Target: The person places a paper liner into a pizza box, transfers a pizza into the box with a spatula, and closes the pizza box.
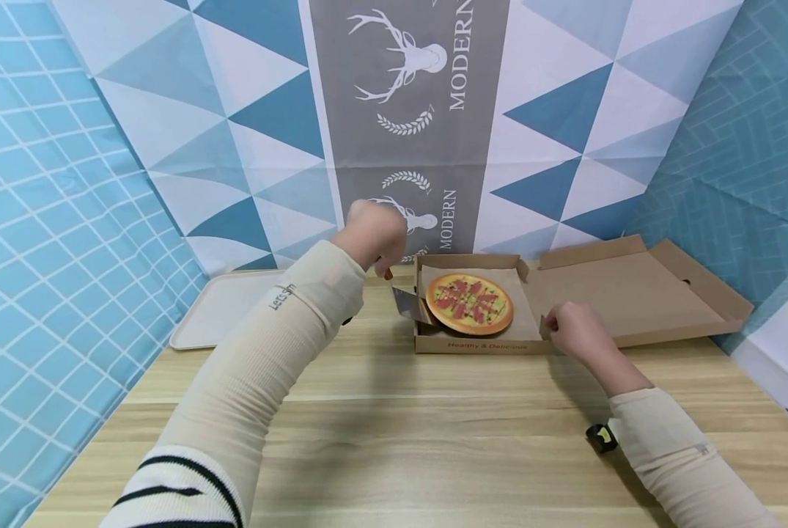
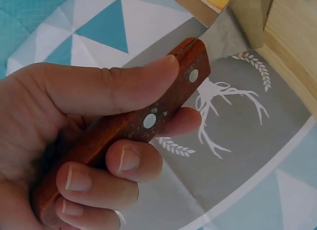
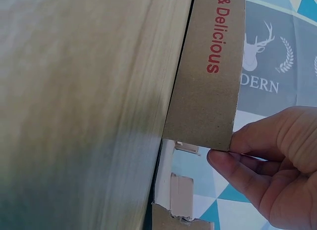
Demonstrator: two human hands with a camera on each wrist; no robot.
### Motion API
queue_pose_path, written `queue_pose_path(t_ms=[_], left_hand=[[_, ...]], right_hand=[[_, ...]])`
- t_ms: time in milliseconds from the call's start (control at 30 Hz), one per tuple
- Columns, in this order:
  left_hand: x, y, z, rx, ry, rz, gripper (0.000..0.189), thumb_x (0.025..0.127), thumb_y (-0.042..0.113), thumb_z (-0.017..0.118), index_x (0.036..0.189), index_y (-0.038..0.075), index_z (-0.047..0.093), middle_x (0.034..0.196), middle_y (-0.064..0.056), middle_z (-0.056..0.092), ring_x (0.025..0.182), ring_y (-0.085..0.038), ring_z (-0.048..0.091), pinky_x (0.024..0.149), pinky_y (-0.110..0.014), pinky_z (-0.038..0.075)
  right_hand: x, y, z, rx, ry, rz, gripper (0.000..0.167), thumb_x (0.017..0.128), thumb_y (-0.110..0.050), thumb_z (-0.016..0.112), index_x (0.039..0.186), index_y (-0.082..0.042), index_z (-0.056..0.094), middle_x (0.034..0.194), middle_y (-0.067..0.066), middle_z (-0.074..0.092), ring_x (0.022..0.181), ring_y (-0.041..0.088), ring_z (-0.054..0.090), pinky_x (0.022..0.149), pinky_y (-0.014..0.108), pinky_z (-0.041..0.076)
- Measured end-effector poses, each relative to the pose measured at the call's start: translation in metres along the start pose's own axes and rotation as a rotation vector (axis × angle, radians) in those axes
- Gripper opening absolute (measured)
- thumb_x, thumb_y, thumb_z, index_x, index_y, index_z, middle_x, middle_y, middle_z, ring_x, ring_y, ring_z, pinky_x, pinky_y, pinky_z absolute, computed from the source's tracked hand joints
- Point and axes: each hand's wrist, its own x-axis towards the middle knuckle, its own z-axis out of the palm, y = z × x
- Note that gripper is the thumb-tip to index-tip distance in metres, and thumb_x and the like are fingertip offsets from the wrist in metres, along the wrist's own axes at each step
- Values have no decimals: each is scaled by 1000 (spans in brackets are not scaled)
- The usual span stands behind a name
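My left hand (image 1: pixel 375 233) grips the riveted reddish-brown wooden handle (image 2: pixel 148 118) of a metal spatula (image 1: pixel 407 302), with the thumb laid along the handle. The blade (image 2: pixel 233 29) slopes down over the left wall of the cardboard pizza box (image 1: pixel 479 346), its far end hidden under the pizza's left edge. A round pizza (image 1: pixel 470 304) with red and yellow-green topping lies in the box on brown paper (image 1: pixel 522 282). At the front right corner of the box, my right hand (image 1: pixel 581 330) pinches the front wall (image 3: pixel 205 111) between thumb and fingers.
The open box lid (image 1: pixel 624 293) spreads to the right, near the blue side wall. A pale tray (image 1: pixel 225 304) stands at the back left, partly covered by my left arm. The wooden table (image 1: pixel 394 440) stretches in front of the box, with the patterned cloth (image 1: pixel 407 132) behind.
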Motion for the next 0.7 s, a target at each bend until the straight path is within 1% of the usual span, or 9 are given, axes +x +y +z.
queue_pose_path(t_ms=[67,167,233,367,467,600,700], left_hand=[[-3,2,0,6,9,-19,15,77,25,78,78,22,64,104,3,58,93,-16,52,79,-38,44],[-6,4,0,20,30,-40,22,76,27,80,92,21,65,109,3,57,98,-18,52,77,-38,46],[-10,5,0,31,47,-48,25,76,28,80,95,20,65,110,2,56,98,-18,52,74,-38,46],[-17,4,4,33,118,-51,23,75,26,80,91,20,64,104,2,58,92,-18,53,69,-38,46],[-23,2,7,28,162,-45,20,74,25,80,86,20,65,100,2,59,88,-19,54,68,-40,47],[-31,-2,9,43,172,-45,18,74,24,79,84,20,65,97,3,60,86,-18,55,71,-40,46],[-36,-8,12,40,175,-37,17,75,23,78,84,19,65,95,3,61,84,-17,54,71,-39,46]], right_hand=[[0,0,0,-2,3,-2,15,76,10,61,86,8,71,81,18,68,79,34,64,70,49,52],[0,0,0,-3,5,-2,15,76,11,60,86,8,71,82,18,68,80,35,65,70,49,52],[0,0,1,-2,4,0,15,76,11,60,86,8,71,82,18,68,80,36,65,70,50,52],[0,0,1,1,-1,4,13,78,10,60,85,7,71,82,18,68,79,34,64,70,49,52],[0,0,1,5,-2,4,12,80,9,60,83,7,71,81,17,68,77,32,63,69,49,52],[0,-1,1,0,3,4,10,81,8,61,81,6,71,79,16,67,75,30,62,69,49,52],[0,-1,1,1,-2,13,9,81,8,62,82,7,71,80,17,68,77,32,63,70,50,52]])
